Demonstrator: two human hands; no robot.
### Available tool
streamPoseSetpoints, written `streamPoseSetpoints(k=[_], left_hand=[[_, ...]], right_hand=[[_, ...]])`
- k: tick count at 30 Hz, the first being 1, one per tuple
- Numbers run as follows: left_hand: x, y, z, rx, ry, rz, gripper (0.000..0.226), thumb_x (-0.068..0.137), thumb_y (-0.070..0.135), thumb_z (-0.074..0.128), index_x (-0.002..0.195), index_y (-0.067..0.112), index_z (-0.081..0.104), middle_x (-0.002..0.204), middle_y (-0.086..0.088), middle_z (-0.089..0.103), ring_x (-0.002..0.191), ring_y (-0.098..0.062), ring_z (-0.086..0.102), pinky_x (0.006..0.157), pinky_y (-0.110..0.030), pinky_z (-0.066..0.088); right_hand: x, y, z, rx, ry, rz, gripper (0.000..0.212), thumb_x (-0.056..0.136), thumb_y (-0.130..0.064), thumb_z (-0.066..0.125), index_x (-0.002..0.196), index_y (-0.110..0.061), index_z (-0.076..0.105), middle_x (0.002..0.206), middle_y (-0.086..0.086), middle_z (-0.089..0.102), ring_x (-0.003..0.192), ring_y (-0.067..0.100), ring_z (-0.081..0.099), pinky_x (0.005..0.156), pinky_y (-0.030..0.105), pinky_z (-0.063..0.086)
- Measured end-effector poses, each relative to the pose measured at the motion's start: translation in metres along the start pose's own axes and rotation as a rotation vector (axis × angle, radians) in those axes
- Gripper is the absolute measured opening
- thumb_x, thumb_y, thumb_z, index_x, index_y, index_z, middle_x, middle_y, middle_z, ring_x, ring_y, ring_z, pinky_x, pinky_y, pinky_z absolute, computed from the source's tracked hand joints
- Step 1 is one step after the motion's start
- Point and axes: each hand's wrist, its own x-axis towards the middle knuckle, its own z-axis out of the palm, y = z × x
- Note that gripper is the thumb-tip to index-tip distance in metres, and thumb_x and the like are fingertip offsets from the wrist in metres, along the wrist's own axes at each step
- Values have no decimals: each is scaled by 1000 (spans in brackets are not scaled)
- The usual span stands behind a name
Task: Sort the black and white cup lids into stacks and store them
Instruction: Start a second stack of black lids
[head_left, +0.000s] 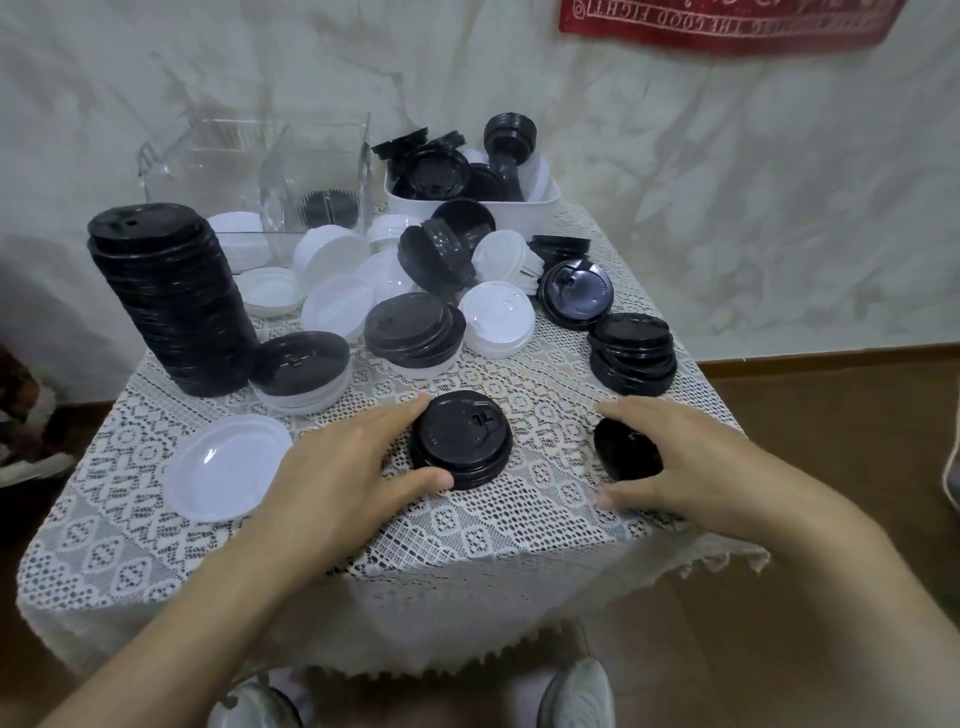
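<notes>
Left hand (343, 467) curls thumb and fingers round a short stack of black lids (462, 441) near the front of the lace-covered counter (519, 525). Right hand (691, 457) grips a tilted black lid (626, 449) well to the right of that stack. A tall black stack (166, 301) stands rear left, with clear containers (311, 176) behind it and a white bin (519, 210) of lids beside them. Loose black and white lids (457, 291) lie scattered mid-counter. A lone white lid (228, 467) lies just left of the left hand.

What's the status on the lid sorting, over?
Left hand grips short black lid stack, near edge. Right hand grips single black lid, tilted. Tall black stack rear left; mixed pile unsorted behind. Nothing between hands.
</notes>
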Motion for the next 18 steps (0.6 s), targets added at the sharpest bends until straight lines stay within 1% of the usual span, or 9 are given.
streamPoseSetpoints(k=[4, 6, 9, 11, 12, 13, 15, 16, 18], left_hand=[[-1, 1, -1, 10, -12, -15, 87, 79, 77, 58, 156, 45, 35, 151, 19, 52, 131, -13, 55, 93, -34, 49], [-2, 0, -1, 8, -10, -19, 88, 77, 79, 58, 156, 46, 34, 147, 20, 56, 125, -13, 57, 87, -31, 49], [-4, -2, -2, -19, 4, -41, 83, 81, 73, 65, 154, 48, 36, 142, 19, 59, 119, -11, 59, 82, -27, 46], [-4, -4, -4, -24, 12, -54, 81, 83, 70, 66, 154, 47, 36, 139, 17, 61, 116, -12, 60, 79, -26, 43], [-4, -5, -4, -15, 13, -54, 82, 83, 71, 66, 155, 46, 35, 138, 16, 62, 116, -12, 60, 80, -27, 44], [-4, -7, -3, -5, 12, -55, 84, 82, 72, 64, 156, 46, 35, 138, 16, 62, 117, -12, 60, 82, -27, 46], [-3, -8, -2, 9, 4, -63, 86, 82, 75, 62, 157, 45, 33, 143, 17, 59, 122, -13, 59, 88, -29, 48], [-3, -8, -2, 11, 0, -67, 86, 82, 76, 61, 157, 45, 32, 147, 18, 55, 128, -13, 56, 92, -30, 47], [-3, -6, -2, 7, -13, -66, 86, 83, 75, 61, 158, 45, 30, 153, 19, 49, 135, -12, 52, 96, -30, 46]], right_hand=[[13, -13, 5, 93, 135, -30, 81, 84, -49, 80, 154, -38, 41, 154, -17, 45, 138, 12, 46, 109, 32, 40], [25, -27, 12, 185, 169, -79, 70, 83, -47, 81, 144, -38, 48, 142, -18, 50, 128, 11, 52, 99, 31, 44], [42, -44, 24, 252, 175, -171, 44, 84, -44, 81, 123, -38, 60, 121, -20, 55, 106, 6, 59, 82, 24, 46], [51, -51, 27, 342, 244, -208, 20, 89, -43, 76, 106, -41, 65, 104, -19, 64, 86, 0, 61, 71, 19, 47], [54, -52, 27, 430, 284, -210, 8, 92, -41, 73, 97, -38, 68, 90, -15, 67, 74, 0, 60, 66, 21, 46], [57, -54, 26, 516, 331, -218, 8, 94, -40, 70, 91, -32, 70, 78, -8, 65, 64, 1, 55, 62, 26, 43], [59, -58, 22, 660, 429, -232, 18, 97, -36, 67, 90, -20, 71, 75, 4, 66, 63, 7, 54, 62, 31, 43], [59, -61, 20, 764, 463, -233, 15, 98, -33, 67, 93, -20, 72, 77, 3, 70, 67, 8, 61, 65, 31, 48], [57, -68, 16, 1004, 444, -201, 9, 99, -28, 67, 103, -21, 71, 85, 0, 78, 78, 11, 74, 72, 27, 58]])
